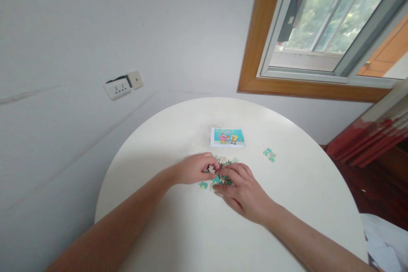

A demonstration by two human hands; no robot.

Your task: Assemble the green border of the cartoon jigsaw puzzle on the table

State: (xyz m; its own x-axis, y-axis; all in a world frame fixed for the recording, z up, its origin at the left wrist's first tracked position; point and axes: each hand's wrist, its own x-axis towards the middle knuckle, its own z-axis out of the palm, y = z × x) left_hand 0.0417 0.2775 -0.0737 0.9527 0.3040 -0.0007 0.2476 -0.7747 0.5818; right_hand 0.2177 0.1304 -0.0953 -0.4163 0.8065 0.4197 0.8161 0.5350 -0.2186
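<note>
Wall (178,29) rises behind your round white table (267,125), pale and scuffed, with a wood-framed window (321,21) at upper right and greenery past the glass. A red and white curtain (376,131) hangs at far right, above dark flooring. Your right hand (239,187) reaches over the near right of the pile (223,160), fingers bent and tips among the puzzle pieces; you can't tell from here whether it pinches any. Your left hand (194,168) curls round the pile's left side. The pile sits mid-table, between your hands, just this side of the picture card (228,137). A small cluster (269,154) lies well apart to the right; best keep your forearm and sleeve-side sweep off it. Work low and light: spread the heap thin so overlaps don't hide anything, and mind the stray piece (203,185) at the near left. Within your left thumb and fingers shows one pale piece (211,169); whether it's gripped is unclear. If that's its blank back, turn it over.
</note>
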